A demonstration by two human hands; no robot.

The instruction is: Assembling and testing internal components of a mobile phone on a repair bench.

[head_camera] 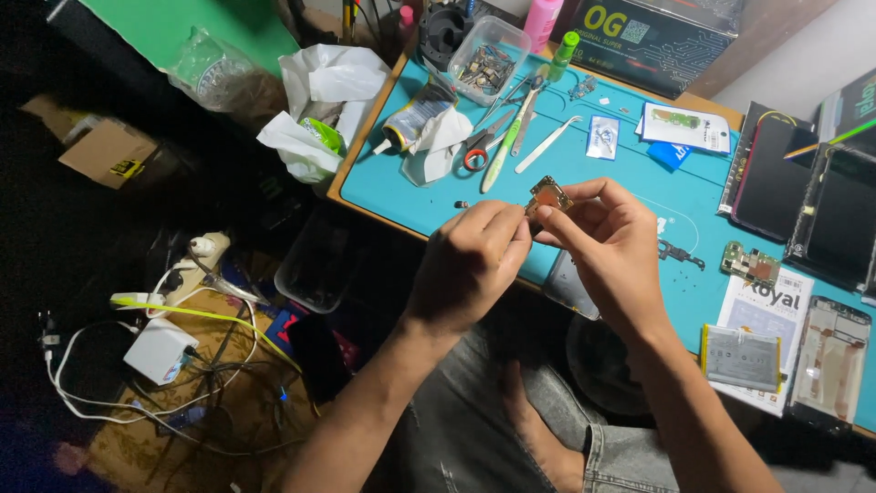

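In the head view, a small flat circuit board (548, 194) with a gold-coloured metal face is held up above the near edge of a teal work mat (584, 183). The board is tilted, its face turned up and toward the camera, and its long axis runs from lower left to upper right.

The left hand (470, 265) is closed into a loose fist, its thumb and forefinger pinched together at the board's lower left corner. The right hand (613, 246) is also pinched on the board, thumb and forefinger meeting along its right edge, the remaining fingers curled beneath.

Behind the hands on the mat, red-handled scissors (476, 151), a green-handled brush (505, 146) and pale tweezers (546, 144) are laid side by side, near a clear plastic tub (488, 59) of small parts. A green phone mainboard (750, 265) is seen to the right, beside dark phone screens (803, 183). Tangled cables and a white charger (160, 350) lie on the floor at lower left.
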